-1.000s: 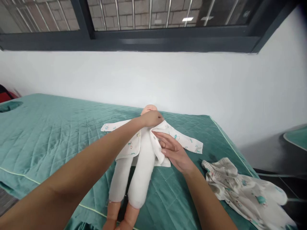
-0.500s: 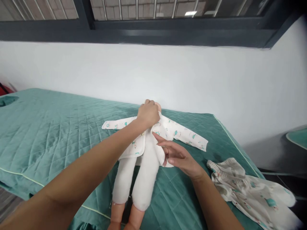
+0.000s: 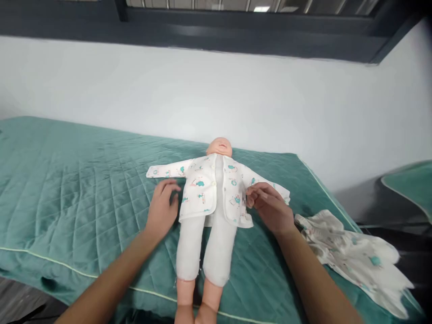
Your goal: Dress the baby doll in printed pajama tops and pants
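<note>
Small prints [image 3: 200, 183] on the jacket [image 3: 206, 195] look unreadable.

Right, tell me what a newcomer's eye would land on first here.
First, the doll lying on its back mid-picture on the green quilted cover, its white patterned jacket open down the front. Next, the left hand and right hand, one on either side of the jacket. Then the crumpled patterned garment at the lower right.
</note>
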A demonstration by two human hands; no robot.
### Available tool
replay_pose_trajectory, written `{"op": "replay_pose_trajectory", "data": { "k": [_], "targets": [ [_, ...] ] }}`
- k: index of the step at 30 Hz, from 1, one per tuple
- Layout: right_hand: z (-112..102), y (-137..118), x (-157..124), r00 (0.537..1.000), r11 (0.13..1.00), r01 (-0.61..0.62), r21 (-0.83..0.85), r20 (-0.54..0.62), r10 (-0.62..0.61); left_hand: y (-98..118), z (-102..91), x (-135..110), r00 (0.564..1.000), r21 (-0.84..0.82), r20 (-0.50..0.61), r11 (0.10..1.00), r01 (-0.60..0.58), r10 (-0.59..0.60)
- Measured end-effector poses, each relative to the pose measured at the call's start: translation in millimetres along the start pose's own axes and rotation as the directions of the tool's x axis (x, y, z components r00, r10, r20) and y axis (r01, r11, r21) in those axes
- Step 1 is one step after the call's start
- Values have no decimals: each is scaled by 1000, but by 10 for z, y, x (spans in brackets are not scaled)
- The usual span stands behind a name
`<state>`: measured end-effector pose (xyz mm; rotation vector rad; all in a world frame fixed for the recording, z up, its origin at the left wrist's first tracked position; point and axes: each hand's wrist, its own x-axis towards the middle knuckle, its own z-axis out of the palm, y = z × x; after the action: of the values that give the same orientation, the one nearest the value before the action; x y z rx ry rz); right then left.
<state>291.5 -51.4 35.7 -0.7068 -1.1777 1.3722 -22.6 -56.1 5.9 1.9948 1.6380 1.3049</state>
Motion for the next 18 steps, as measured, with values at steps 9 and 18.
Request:
{"op": "replay_pose_trajectory", "data": {
  "k": [9, 18],
  "targets": [
    [223, 195, -661, 987, 903, 11, -431, -141, -79, -27, -148, -554, 963, 193, 268, 978, -82, 28],
    [419, 360, -930, 895, 712, -91, -697, -370, -248, -42, -172, -556, 940, 269, 319, 938, -216, 125]
  ]
}}
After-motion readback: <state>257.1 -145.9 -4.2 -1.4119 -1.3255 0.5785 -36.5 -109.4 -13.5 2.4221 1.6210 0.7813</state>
